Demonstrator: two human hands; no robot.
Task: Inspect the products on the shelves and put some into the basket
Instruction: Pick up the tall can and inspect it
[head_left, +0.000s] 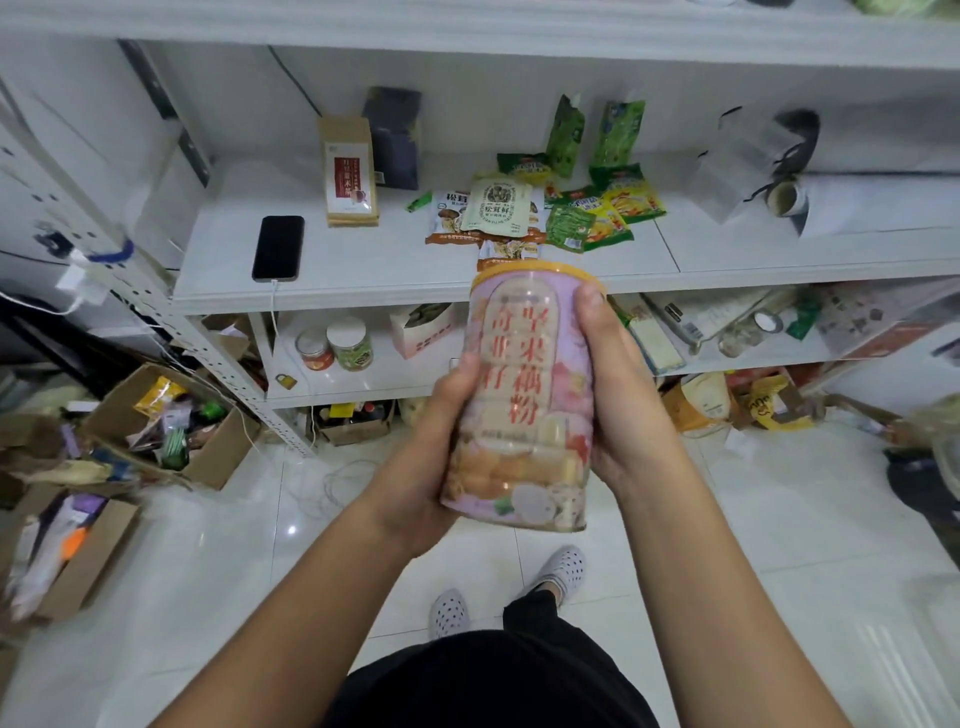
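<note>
- The pink canister is held upright in front of the white shelf, its long axis near vertical and leaning slightly, lid end away from the body.
- It is gripped by the left hand low on its left side, fingers curled round the lower body, thumb laid up the label.
- The right hand is clamped higher on the right side, thumb reaching towards the yellow lid rim (both hands are equally close, since both already hold it).
- No basket can be seen, so the direction of the coming placement cannot be judged.
- Inspection is judged to be the step in hand, the label being turned towards the camera.
</note>
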